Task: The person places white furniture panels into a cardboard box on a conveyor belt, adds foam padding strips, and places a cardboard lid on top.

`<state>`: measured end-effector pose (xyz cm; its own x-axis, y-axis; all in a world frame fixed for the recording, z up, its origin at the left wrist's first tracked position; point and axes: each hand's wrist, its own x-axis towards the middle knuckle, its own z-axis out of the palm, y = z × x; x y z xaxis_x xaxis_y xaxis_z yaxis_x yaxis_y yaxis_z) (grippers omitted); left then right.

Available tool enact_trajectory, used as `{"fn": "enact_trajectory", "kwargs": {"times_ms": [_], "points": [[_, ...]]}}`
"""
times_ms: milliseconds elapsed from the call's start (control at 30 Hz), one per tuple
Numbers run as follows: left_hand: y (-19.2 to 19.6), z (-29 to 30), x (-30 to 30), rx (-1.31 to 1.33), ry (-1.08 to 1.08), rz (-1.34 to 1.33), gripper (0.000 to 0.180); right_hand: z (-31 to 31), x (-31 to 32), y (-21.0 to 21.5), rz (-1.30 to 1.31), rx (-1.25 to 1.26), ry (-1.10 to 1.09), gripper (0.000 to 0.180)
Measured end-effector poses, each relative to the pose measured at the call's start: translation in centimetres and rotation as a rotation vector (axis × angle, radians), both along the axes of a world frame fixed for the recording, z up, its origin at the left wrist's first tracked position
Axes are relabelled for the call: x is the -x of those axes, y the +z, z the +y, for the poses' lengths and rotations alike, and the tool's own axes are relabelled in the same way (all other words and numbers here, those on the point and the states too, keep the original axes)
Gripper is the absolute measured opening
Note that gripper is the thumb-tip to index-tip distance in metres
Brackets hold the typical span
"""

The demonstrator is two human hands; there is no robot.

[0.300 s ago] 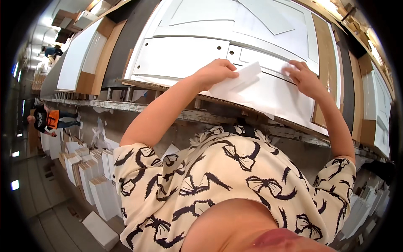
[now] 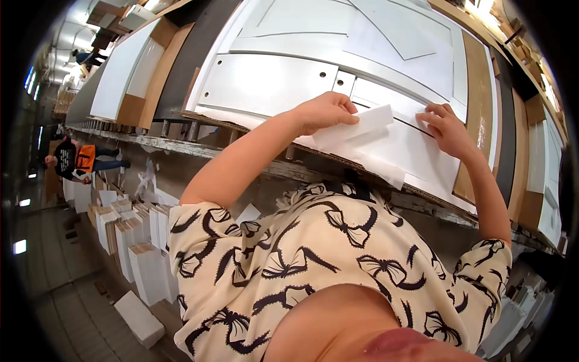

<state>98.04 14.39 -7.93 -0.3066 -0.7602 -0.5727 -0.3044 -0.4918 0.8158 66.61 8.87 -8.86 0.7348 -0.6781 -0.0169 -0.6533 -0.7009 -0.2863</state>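
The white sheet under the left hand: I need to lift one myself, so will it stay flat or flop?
Likely floppy: the white sheet already bends where the left hand grips it. Probably light, since fingertips alone raise its edge.

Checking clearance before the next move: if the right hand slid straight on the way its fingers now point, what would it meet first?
The right hand points left along the white panel. First in line looks to be the end of the folded white sheet held by the left hand; depth is hard to judge.

Smooth matt white painted panel [image 2: 265,81] lies on raw brown cardboard [image 2: 313,154], under thin white foam sheet [image 2: 362,136].
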Motion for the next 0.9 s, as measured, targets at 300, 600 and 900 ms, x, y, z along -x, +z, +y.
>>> {"fn": "enact_trajectory", "kwargs": {"times_ms": [300,600,900], "points": [[-0.8,-2.5,-1.5,0.328,0.490,-0.178,0.029,-0.8,-1.2,0.6,-0.026,-0.139,-0.056,0.027],[-4.3,-0.8,-0.2,0.976,-0.201,-1.178,0.015,-0.1,-1.0,0.1,-0.056,-0.099,-0.049,0.034],[-2.9,1.3,-1.2,0.760,-0.265,-1.071,0.020,0.7,-2.9,0.6,-0.039,-0.062,-0.018,0.030]]}}
